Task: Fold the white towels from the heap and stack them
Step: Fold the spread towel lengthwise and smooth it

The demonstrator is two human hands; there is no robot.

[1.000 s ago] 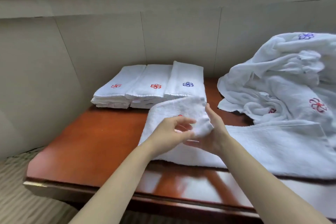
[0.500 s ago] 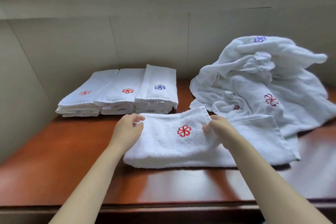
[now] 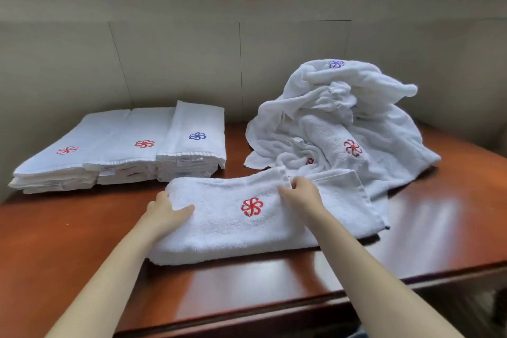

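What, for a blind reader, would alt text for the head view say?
The left hand grips and the right hand pinches a white towel with a red emblem on a wooden table. Folded stacks lie at back left, the heap back right.

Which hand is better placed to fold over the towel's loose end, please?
Probably the right hand: it grips the towel right beside the loose end, while the left hand holds the opposite, folded side.
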